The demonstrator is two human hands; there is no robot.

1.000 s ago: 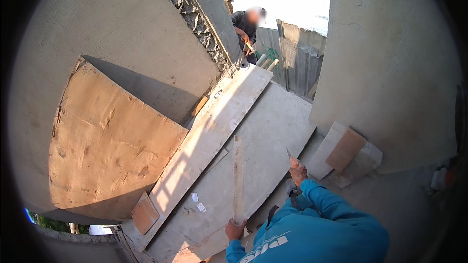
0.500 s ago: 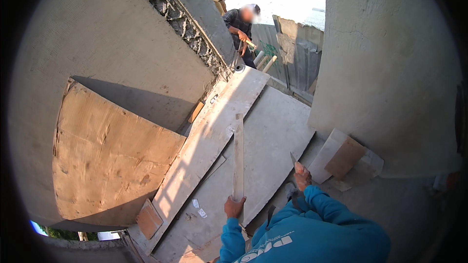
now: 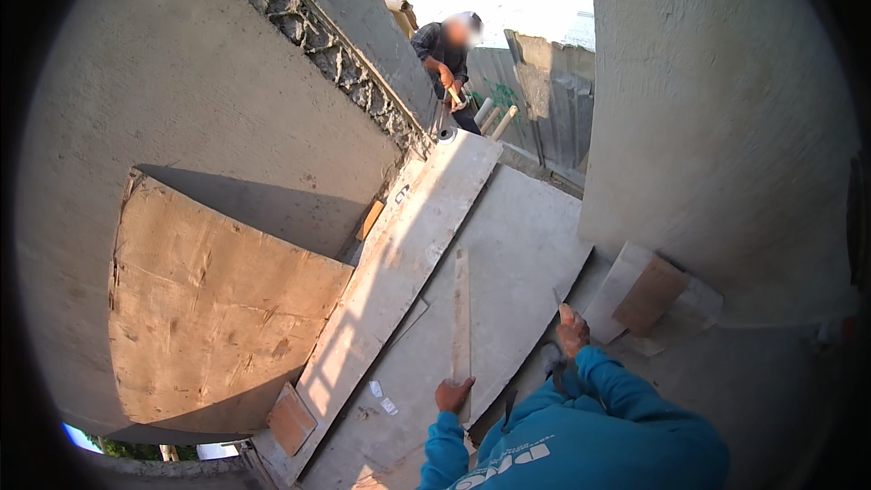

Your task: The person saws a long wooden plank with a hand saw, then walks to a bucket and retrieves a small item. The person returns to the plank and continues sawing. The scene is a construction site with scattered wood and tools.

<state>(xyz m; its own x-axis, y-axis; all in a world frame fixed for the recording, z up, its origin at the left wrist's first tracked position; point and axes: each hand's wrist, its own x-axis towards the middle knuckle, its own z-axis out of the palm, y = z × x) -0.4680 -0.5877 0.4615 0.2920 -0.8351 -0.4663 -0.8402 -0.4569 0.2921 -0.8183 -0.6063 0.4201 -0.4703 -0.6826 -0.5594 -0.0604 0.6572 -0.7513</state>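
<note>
Right, going left to right off the grey panel (image 3: 508, 254) lying flat in front of me. Left of it a brown plywood sheet (image 3: 209, 308) leans on the plastered wall (image 3: 227, 100), and a long pale board (image 3: 399, 263) lies just beside the panel's left edge. My left hand (image 3: 451, 394) is closed around the near end of a narrow wooden strip (image 3: 461, 308), which lies lengthwise on the panel. My right hand (image 3: 572, 329) sits at the panel's right edge, gripped around something thin, a pencil or nail at a guess; too small to tell. Another person (image 3: 446, 59) works beyond the panel's far end.

To do this well, I reckon: press the strip flat at my end, check the far end hasn't swung, keep my right hand tight against its edge. Off the panel's right corner lie loose board offcuts (image 3: 649, 295); keep my elbow clear of them.
</note>
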